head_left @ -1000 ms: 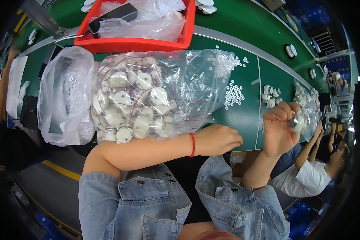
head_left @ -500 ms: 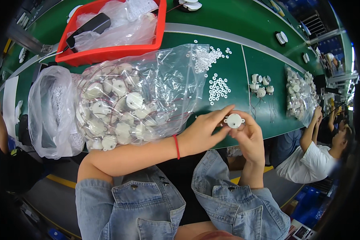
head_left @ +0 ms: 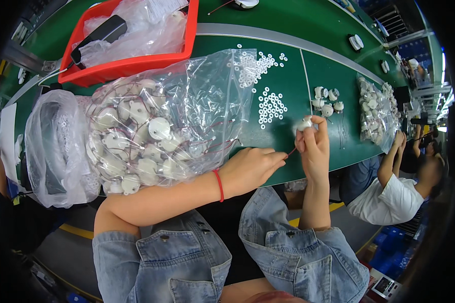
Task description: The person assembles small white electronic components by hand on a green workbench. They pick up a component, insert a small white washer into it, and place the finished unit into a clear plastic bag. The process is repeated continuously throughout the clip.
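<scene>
The right hand (head_left: 313,146) is clamped on a small white round motor (head_left: 303,122). At its nine o'clock, the left hand (head_left: 250,169) pinches the motor's thin red wire (head_left: 291,151) between closed fingertips.

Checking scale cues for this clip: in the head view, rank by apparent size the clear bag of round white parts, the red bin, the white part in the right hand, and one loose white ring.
1. Clear bag
2. Red bin, partly cropped, so unsure against the bag
3. White part in the right hand
4. Loose ring
</scene>
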Motion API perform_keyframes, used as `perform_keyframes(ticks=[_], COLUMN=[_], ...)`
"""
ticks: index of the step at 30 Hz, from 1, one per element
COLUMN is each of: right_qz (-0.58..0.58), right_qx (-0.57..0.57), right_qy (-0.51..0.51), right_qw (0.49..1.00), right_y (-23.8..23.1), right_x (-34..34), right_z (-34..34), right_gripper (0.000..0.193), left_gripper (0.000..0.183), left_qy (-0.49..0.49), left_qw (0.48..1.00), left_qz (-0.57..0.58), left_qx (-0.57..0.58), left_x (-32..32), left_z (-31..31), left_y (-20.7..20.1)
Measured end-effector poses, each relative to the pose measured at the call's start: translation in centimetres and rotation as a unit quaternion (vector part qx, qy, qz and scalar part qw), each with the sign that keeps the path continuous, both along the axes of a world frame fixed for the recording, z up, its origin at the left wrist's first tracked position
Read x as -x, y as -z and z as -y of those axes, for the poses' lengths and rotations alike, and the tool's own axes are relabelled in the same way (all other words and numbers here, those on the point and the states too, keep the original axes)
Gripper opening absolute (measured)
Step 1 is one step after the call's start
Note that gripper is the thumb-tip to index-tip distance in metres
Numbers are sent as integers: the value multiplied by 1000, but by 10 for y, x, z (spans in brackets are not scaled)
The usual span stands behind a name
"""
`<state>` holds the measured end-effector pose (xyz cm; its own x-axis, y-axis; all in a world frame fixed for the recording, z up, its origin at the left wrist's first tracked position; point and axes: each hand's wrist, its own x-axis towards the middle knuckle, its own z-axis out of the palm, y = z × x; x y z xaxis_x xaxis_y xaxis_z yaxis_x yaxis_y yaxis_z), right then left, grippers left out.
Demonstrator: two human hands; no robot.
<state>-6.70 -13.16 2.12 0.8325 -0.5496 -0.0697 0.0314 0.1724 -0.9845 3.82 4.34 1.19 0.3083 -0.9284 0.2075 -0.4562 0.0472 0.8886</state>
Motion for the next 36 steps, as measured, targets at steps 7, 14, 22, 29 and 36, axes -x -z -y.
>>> perform_keyframes(ticks=[7, 14, 22, 29, 36], right_qz=[-75, -75, -104, -115, -115], right_qx=[159, 241, 370, 368, 358], right_qy=[-22, -49, 2, 9, 17], right_qw=[984, 966, 923, 923, 926], right_y=[2, 3, 10, 15, 15], right_x=[-15, -23, -35, -37, -40], right_z=[16, 12, 9, 12, 13], right_gripper=[24, 22, 18, 14, 12], left_gripper=[23, 21, 24, 23, 24], left_qy=[-98, -84, -104, -91, -86], left_qw=[994, 996, 993, 995, 995], left_qz=[20, 24, 3, 19, 35], left_qx=[37, 21, 49, 31, 46], left_x=[-3, -3, -3, -2, -1], left_z=[5, 4, 4, 3, 4], left_y=[9, 7, 5, 7, 11])
